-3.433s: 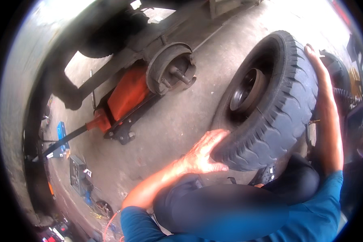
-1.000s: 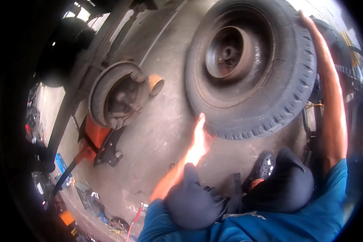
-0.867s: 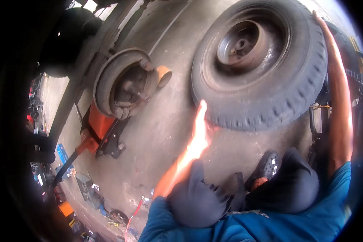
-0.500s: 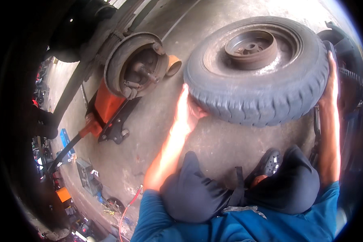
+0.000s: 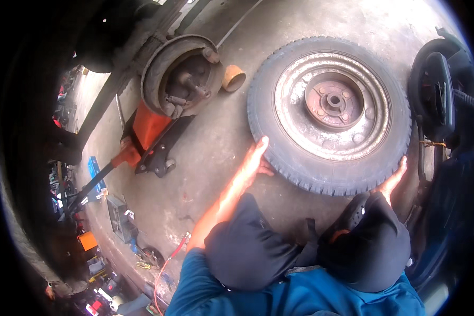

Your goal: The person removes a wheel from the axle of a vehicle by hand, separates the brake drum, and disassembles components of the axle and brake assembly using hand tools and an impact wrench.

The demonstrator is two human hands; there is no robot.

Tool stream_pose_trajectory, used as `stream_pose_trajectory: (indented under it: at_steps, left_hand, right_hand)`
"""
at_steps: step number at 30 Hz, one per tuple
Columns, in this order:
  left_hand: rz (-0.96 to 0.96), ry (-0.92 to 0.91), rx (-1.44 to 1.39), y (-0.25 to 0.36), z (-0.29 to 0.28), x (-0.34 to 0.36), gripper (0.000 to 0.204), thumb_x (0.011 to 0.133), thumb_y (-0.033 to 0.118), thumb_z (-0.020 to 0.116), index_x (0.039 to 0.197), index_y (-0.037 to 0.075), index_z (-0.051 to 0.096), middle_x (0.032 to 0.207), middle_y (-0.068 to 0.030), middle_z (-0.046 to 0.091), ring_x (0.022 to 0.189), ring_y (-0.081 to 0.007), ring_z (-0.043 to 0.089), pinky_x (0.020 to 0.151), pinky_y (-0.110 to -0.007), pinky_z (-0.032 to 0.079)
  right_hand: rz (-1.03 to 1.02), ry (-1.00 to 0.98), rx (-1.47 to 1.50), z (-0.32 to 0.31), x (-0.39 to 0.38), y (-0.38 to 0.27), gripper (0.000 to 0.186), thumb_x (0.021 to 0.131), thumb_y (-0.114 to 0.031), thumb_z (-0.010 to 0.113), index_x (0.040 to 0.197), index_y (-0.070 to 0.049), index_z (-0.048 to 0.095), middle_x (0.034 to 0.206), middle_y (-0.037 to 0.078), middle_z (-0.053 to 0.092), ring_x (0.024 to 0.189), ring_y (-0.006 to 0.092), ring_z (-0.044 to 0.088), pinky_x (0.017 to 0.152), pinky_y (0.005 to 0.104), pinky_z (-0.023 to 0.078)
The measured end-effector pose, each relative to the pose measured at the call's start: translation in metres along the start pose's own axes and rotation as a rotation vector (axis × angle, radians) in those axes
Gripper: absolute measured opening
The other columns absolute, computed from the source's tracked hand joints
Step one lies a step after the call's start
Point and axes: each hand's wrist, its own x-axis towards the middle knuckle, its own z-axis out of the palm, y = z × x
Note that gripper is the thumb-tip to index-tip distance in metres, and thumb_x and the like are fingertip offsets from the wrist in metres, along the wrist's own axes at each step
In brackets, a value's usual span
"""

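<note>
Head view: the wheel [image 5: 334, 102] lies hub-up on the floor [image 5: 205, 163], perhaps not quite flat. Left hand [image 5: 255, 159], thumb parted from fingers, touches its near-left edge; right hand [image 5: 391, 183] (partly behind a knee [image 5: 376, 245], grip unclear), its near-right. A sudden drop could pinch either beneath.

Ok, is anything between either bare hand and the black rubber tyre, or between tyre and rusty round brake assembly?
Nothing visible on the near side: the left hand and right hand appear to touch the black rubber tyre. An orange-yellow hollow cylinder shows between the tyre and the rusty round brake assembly in this view.
</note>
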Motion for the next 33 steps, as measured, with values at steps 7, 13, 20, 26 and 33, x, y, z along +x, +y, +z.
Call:
stream_pose_trajectory:
  at_steps: [7,13,20,26,33]
  left_hand:
    - [0.020,0.079,0.032,-0.002,0.041,0.006,0.083,0.084,0.056,0.049,0.134,-0.006,0.025,0.122,-0.0247,0.046,0.077,-0.0281,0.062,0.056,-0.037,0.055]
    - [0.126,0.037,0.109,0.065,0.070,0.044,0.107,0.080,0.057,0.056,0.136,-0.012,-0.005,0.129,-0.0309,0.037,0.091,-0.0335,0.061,0.066,-0.037,0.055]
    - [0.253,-0.218,0.526,-0.001,0.024,0.002,0.049,0.083,0.029,0.065,0.123,0.003,0.050,0.092,-0.0085,0.063,0.076,-0.0137,0.061,0.061,-0.026,0.049]
    - [0.006,0.606,0.130,-0.086,-0.025,-0.067,0.025,0.081,0.018,0.065,0.094,-0.003,0.060,0.068,-0.0057,0.059,0.065,-0.0142,0.055,0.061,-0.030,0.045]
    - [-0.059,0.545,0.180,-0.109,0.010,-0.196,0.022,0.085,0.018,0.054,0.089,-0.003,0.058,0.072,-0.0101,0.060,0.063,-0.0151,0.055,0.058,-0.028,0.044]
  right_hand:
    - [-0.117,0.091,-0.186,-0.008,0.044,-0.026,0.067,0.084,-0.052,0.045,0.131,-0.005,0.040,0.132,0.011,0.043,0.121,0.0269,0.041,0.101,0.0391,0.031]
    - [-0.585,0.047,-0.435,0.047,0.130,-0.041,0.050,0.085,-0.034,0.057,0.121,0.000,0.051,0.120,0.014,0.052,0.109,0.0216,0.050,0.097,0.0334,0.036]
    - [-0.730,-0.677,-0.810,0.169,0.032,-0.011,0.026,0.086,-0.020,0.061,0.105,-0.003,0.063,0.099,0.007,0.064,0.095,0.0142,0.057,0.087,0.0265,0.042]
    - [-0.381,-1.156,-1.212,0.190,-0.014,0.031,0.028,0.084,-0.024,0.059,0.097,0.000,0.063,0.090,0.013,0.066,0.086,0.0193,0.061,0.080,0.0318,0.047]
    - [0.055,-1.270,-1.242,0.268,-0.084,0.063,0.060,0.084,-0.048,0.056,0.107,0.007,0.055,0.081,0.012,0.063,0.072,0.0160,0.059,0.063,0.0279,0.049]
